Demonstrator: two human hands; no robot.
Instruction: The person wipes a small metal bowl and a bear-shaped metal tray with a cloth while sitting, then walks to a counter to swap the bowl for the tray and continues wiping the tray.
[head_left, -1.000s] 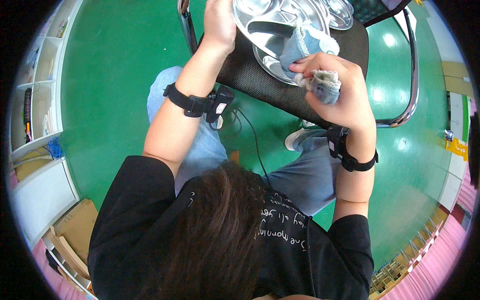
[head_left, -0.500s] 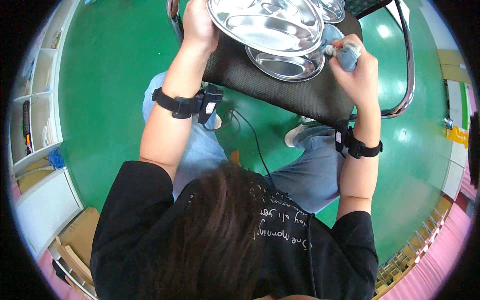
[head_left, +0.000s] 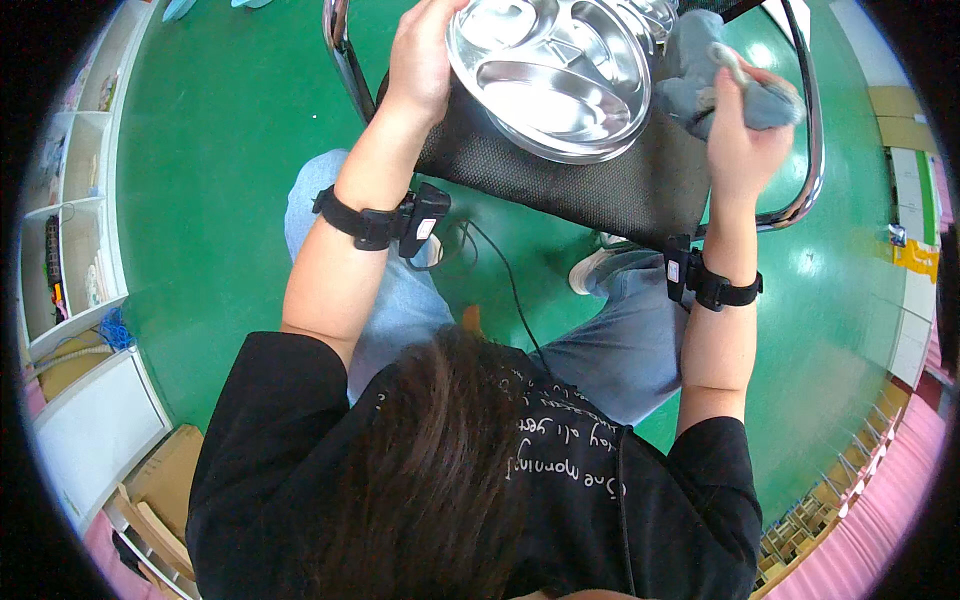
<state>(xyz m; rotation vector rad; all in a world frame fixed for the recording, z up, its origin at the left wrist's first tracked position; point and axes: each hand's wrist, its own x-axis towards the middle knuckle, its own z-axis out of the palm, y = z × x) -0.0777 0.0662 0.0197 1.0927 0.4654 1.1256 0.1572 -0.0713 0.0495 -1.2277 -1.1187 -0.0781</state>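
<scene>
A round, shiny metal divided plate (head_left: 560,95) lies over the black mesh chair seat (head_left: 520,165). My left hand (head_left: 420,60) is closed on its left rim, the fingertips partly hidden at the top edge. To the right of the plate, my right hand (head_left: 750,130) grips a bunched grey-blue cloth (head_left: 690,75), part of which hangs toward the plate and part pokes out past the fist. Behind, more shiny metal (head_left: 655,18) shows between the plate and the cloth.
Chrome tubes of the chair frame (head_left: 812,130) curve round both sides of the seat. A black cable (head_left: 510,270) runs across the green floor (head_left: 220,230) between my legs. White shelves (head_left: 95,240) stand at the left, and pink fabric (head_left: 890,490) hangs at the lower right.
The plate has come lower and nearer, now covering the second plate seen beneath it earlier. My right hand has moved right with the cloth, which is more spread out.
</scene>
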